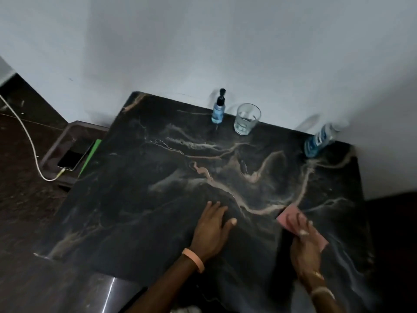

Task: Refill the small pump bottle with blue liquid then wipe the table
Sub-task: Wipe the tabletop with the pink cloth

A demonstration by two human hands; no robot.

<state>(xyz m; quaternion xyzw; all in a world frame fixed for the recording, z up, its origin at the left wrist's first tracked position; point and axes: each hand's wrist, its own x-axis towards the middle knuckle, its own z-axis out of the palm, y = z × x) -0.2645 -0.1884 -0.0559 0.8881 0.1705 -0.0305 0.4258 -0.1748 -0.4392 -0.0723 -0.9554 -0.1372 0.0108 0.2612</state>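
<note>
Since small pump bottle (218,110) stands capped, blue inside, at worktop (140,199) back edge, refill looks done (judgement); wiping underway: right hand (305,241) fingers spread flat on pink cloth (291,214), left hand (212,230) flat, fingers together

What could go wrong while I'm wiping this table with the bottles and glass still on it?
The large bottle of blue liquid stands near the table's back right corner, and a wide sweep of the pink cloth under your right hand might knock it over or off. The glass and small pump bottle stand along the back edge, so wiping there could tip them too.
</note>
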